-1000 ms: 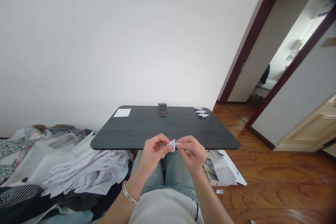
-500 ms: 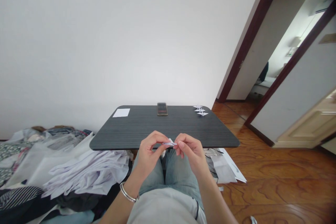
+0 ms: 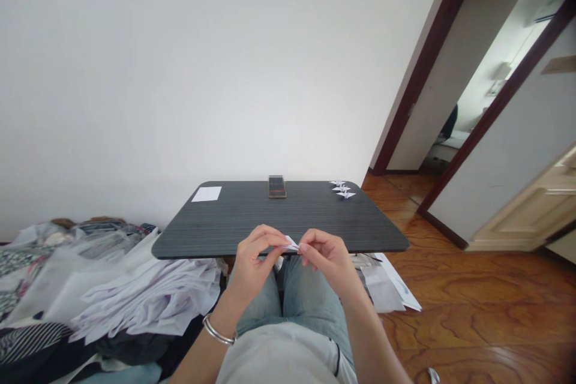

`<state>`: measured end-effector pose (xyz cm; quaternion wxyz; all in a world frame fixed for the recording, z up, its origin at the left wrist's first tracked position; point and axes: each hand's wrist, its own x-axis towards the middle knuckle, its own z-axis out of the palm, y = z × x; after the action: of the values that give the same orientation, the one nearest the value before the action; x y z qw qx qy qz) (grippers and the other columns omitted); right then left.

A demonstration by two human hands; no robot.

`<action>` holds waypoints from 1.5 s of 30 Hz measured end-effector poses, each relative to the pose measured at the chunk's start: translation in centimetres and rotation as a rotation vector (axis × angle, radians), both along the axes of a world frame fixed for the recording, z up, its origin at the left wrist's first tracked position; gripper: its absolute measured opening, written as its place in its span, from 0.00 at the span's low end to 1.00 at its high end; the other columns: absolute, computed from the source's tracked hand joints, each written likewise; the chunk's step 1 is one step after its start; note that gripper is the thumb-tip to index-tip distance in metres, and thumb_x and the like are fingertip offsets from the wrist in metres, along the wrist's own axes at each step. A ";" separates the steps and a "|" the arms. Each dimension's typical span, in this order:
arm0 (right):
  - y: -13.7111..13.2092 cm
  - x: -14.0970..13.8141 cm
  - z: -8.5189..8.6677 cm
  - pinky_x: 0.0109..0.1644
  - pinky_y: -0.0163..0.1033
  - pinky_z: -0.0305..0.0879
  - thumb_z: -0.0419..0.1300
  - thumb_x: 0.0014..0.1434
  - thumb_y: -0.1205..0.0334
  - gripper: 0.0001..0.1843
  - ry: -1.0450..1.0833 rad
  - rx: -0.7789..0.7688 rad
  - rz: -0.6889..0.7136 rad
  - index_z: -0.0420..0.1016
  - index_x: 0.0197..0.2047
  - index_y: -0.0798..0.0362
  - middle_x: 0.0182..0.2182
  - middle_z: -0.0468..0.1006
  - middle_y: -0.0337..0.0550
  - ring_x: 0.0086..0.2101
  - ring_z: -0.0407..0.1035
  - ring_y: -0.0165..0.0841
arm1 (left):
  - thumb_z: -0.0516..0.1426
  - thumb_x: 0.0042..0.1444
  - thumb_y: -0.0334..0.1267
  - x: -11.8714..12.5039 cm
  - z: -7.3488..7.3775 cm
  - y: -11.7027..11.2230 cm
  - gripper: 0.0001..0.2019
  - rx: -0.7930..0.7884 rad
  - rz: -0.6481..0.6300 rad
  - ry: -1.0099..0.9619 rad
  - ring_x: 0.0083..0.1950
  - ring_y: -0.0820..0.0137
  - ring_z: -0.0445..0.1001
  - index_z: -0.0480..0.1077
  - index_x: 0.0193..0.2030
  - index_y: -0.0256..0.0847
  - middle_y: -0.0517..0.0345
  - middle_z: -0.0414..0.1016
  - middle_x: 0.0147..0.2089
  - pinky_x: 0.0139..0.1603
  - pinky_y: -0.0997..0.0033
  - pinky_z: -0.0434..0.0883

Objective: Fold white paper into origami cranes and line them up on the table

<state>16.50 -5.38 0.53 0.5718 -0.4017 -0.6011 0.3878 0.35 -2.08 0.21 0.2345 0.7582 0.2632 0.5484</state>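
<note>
A small folded piece of white paper [image 3: 291,244] is held between my two hands, just over the table's near edge. My left hand [image 3: 257,255] pinches its left side between thumb and fingers. At the paper's right tip, my right hand [image 3: 324,255] grips with thumb and forefinger. Part of the paper is hidden by the fingertips. Three or so white origami cranes [image 3: 344,194] stand close together at the table's far right corner. Flat on the far left of the table lies a white paper sheet [image 3: 207,194].
The dark table [image 3: 252,216] has rounded corners and meets the white wall. A phone [image 3: 276,186] leans upright at its back middle. Heaped clothes [image 3: 148,294] lie to the left. Right of my legs are white papers or bags [image 3: 387,288] above the wooden floor.
The folded paper has turned slightly, so more of its white upper face shows. My hands stay nearly in place, still pinching it. The whole view has shifted a little.
</note>
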 end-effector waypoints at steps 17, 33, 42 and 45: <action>0.4 0.1 -0.4 0.27 0.34 0.62 0.55 0.58 0.69 0.07 -0.247 0.489 -0.163 0.73 0.32 0.52 0.26 0.71 0.40 0.27 0.66 0.30 | 0.64 0.43 0.41 0.6 0.0 0.0 0.11 -0.709 -0.272 -0.257 0.23 0.77 0.64 0.74 0.31 0.35 0.60 0.71 0.22 0.24 0.78 0.63; 0.5 -0.3 -0.7 0.23 0.32 0.60 0.58 0.57 0.62 0.05 -0.086 0.376 -0.108 0.72 0.30 0.52 0.26 0.68 0.40 0.26 0.64 0.30 | 0.66 0.40 0.41 1.1 0.2 -0.2 0.12 -0.919 -0.428 -0.369 0.22 0.79 0.63 0.74 0.29 0.34 0.60 0.70 0.23 0.21 0.80 0.61; 0.6 -0.3 -0.2 0.27 0.35 0.58 0.54 0.60 0.63 0.10 -0.163 0.437 -0.122 0.67 0.26 0.53 0.24 0.67 0.39 0.26 0.62 0.30 | 0.65 0.42 0.40 1.2 0.0 -0.1 0.11 -0.947 -0.475 -0.366 0.22 0.79 0.63 0.74 0.29 0.34 0.60 0.70 0.23 0.21 0.81 0.62; 0.6 -0.1 0.0 0.29 0.35 0.58 0.53 0.60 0.65 0.09 -0.215 0.475 -0.123 0.67 0.27 0.53 0.25 0.67 0.39 0.27 0.62 0.30 | 0.65 0.43 0.39 1.2 -0.2 -0.1 0.10 -0.956 -0.503 -0.375 0.22 0.79 0.63 0.74 0.29 0.34 0.60 0.69 0.23 0.21 0.81 0.62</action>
<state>16.40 -4.79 0.56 0.6055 -0.3308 -0.7069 0.1556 1.59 -2.14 -0.01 0.7174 0.4968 0.2474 0.4210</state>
